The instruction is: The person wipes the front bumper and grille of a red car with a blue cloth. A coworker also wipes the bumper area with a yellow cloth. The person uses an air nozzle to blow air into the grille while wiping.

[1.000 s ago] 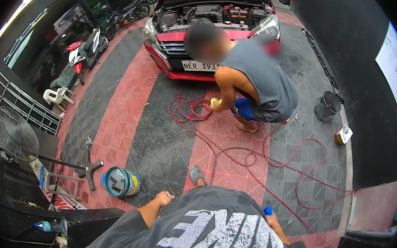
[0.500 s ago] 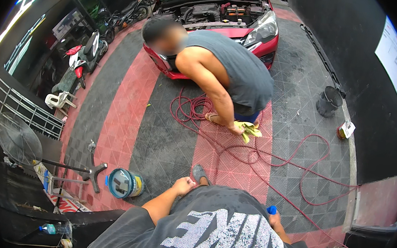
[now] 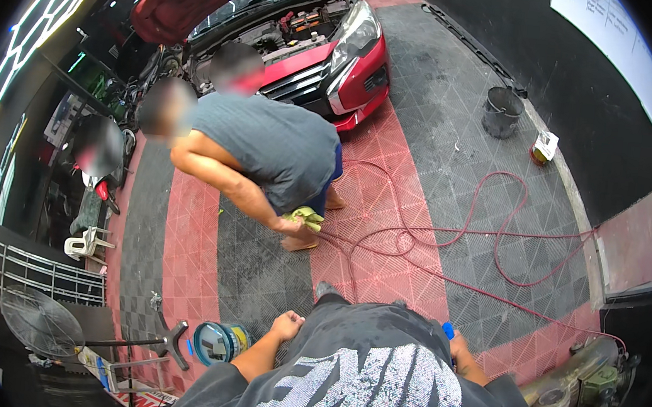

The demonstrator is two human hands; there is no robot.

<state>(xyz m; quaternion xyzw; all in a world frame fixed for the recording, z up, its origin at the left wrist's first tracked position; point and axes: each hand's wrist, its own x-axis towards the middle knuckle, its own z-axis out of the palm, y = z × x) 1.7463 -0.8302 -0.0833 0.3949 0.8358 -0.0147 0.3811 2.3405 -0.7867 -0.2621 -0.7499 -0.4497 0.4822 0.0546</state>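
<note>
My left hand (image 3: 286,326) hangs beside my dark shirt with its fingers curled in. Whether anything small is inside it cannot be made out. At my right side, my right hand (image 3: 459,350) is closed around a small blue object (image 3: 448,330), mostly hidden by the fingers and the shirt. Ahead of me a co-worker (image 3: 265,140) in a grey sleeveless top bends forward, holding a yellow-green cloth (image 3: 308,216) near the lower legs. Beyond stands a red car (image 3: 370,99) with its hood raised and engine bay exposed.
A red hose (image 3: 509,235) loops across the tiled floor. Near the right wall stand a black bucket (image 3: 502,114) and a small can (image 3: 541,151). A blue-rimmed bucket (image 3: 214,344) and a fan (image 3: 42,322) are at left; a compressor-like machine (image 3: 597,386) is at lower right.
My view has swung toward the right, so the car and co-worker appear farther left. The co-worker has drawn the cloth in closer to the legs. Both my hands stay at my sides.
</note>
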